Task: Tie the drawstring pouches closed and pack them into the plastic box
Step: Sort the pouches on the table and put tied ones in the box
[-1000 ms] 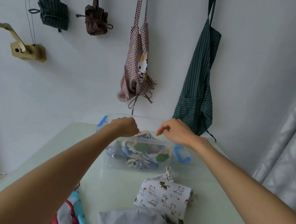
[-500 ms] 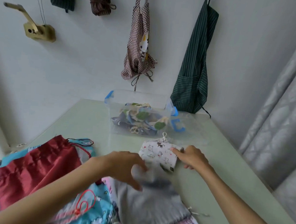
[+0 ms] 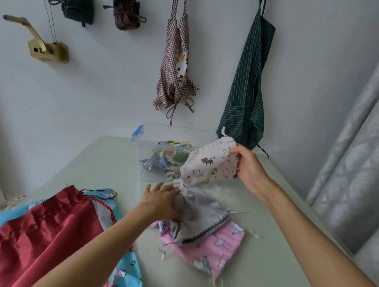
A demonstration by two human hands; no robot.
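The right hand (image 3: pixel 248 170) now pinches the cat-print pouch (image 3: pixel 209 167), lifted off the bench (image 3: pixel 277 250) toward the plastic box (image 3: pixel 162 137) at twelve o'clock, likely for packing, while the left hand (image 3: pixel 161 200), fingers extended, has come down on the grey pouch (image 3: pixel 201 216).

The pouch (image 3: pixel 209 167) lifted over the table is white, printed with little cats in brown, grey and black. On the pale green table (image 3: pixel 277 250) lies a plain grey pouch (image 3: pixel 199 220) over a pink one (image 3: pixel 217 250) with white and blue cartoon figures. To the left, a deep red satin bag (image 3: pixel 36 238) covers a bright blue printed bag (image 3: pixel 127 275). The clear box (image 3: pixel 162 132) has blue clasps. On the white wall hang a dark green pinstriped apron (image 3: pixel 246 84) and a brown-checked apron (image 3: pixel 177 75) bearing a white rabbit.
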